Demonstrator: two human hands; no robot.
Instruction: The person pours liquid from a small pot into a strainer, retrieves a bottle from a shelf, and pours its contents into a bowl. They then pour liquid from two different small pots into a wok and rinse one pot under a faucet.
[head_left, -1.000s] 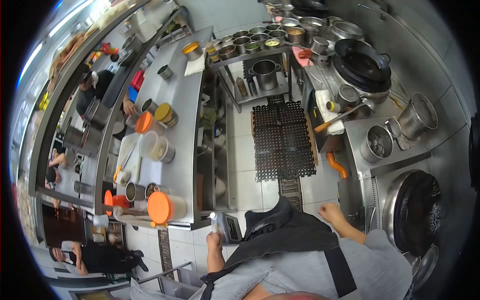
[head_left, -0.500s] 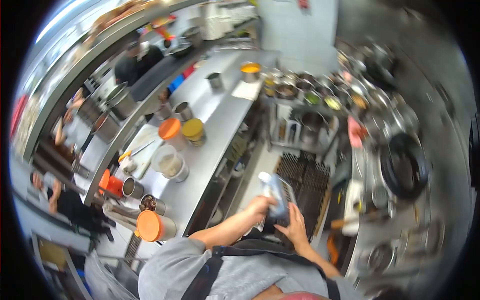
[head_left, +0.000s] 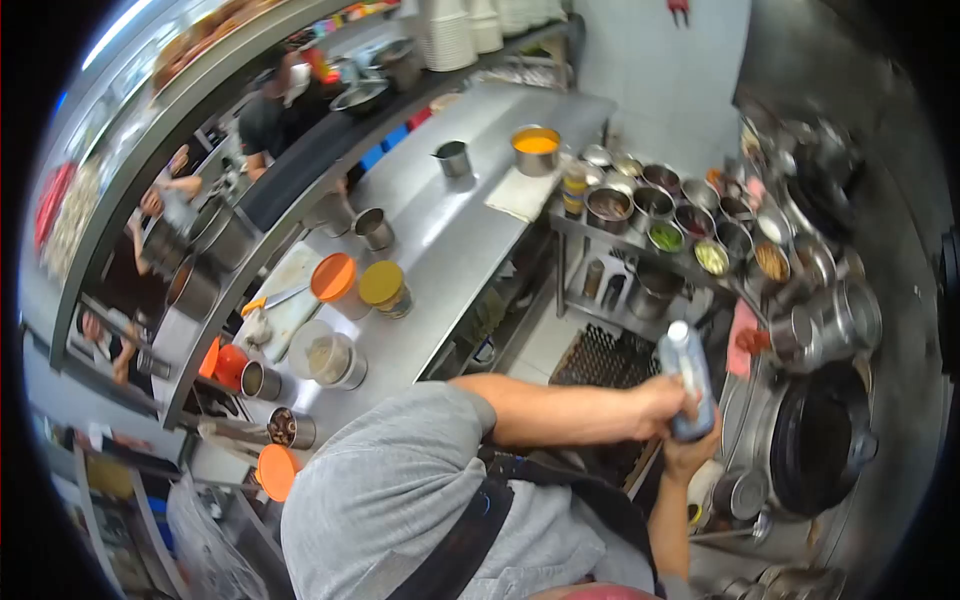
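The long steel surface [head_left: 440, 250] runs from the lower left up toward the tiled wall, with a raised shelf [head_left: 300, 160] along its far edge and people at work behind that shelf. To the right stands the cooking range, where a black wok [head_left: 815, 440] sits in its ring just beside the person's hands. Between surface and range, a lower steel rack [head_left: 640, 250] carries a cluster of small round seasoning pots [head_left: 665, 210]. A black rubber mat [head_left: 605, 360] lies on the floor below it.

On the surface stand an orange-lidded tub [head_left: 333, 278] and a yellow-lidded tub [head_left: 382, 285] side by side, a clear container [head_left: 325, 358] nearer the person, a steel bowl of orange sauce [head_left: 536, 148] at the far end, and a few steel cups [head_left: 373, 228].

The person's left arm reaches across the body; the left hand [head_left: 658, 405] has its fingers wrapped round the lower body of a clear squeeze bottle [head_left: 688, 385]. The bottle stands nearly upright, white cap on top, held in the air over the gap between rack and wok. The right hand [head_left: 690, 455] comes up from below and cups the bottle's base; its fingers seem closed against it, though the bottle hides most of them.
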